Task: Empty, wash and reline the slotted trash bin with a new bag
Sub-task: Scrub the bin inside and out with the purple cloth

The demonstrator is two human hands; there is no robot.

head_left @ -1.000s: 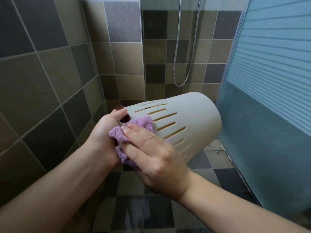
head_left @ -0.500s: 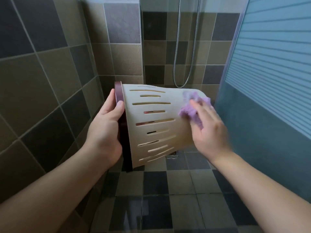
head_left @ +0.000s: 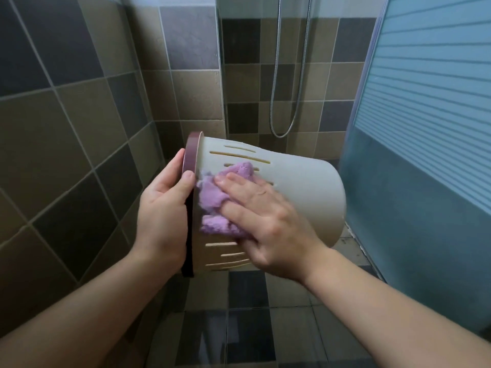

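Note:
The cream slotted trash bin is held on its side in mid-air, its dark maroon rim to the left and its base to the right. My left hand grips the rim, thumb over the edge. A purple fluffy cloth lies against the bin's slotted wall close to the rim. My right hand presses flat on the cloth with the fingers stretched out. The bin's inside is hidden.
Brown and grey tiled walls stand close on the left and behind. A shower hose hangs at the back. A frosted blue glass shower door runs along the right. Tiled floor lies below.
My right hand has slid the cloth from the bin's base end back along the side to the rim. The bin has tilted a little, base lower; my left hand keeps its grip.

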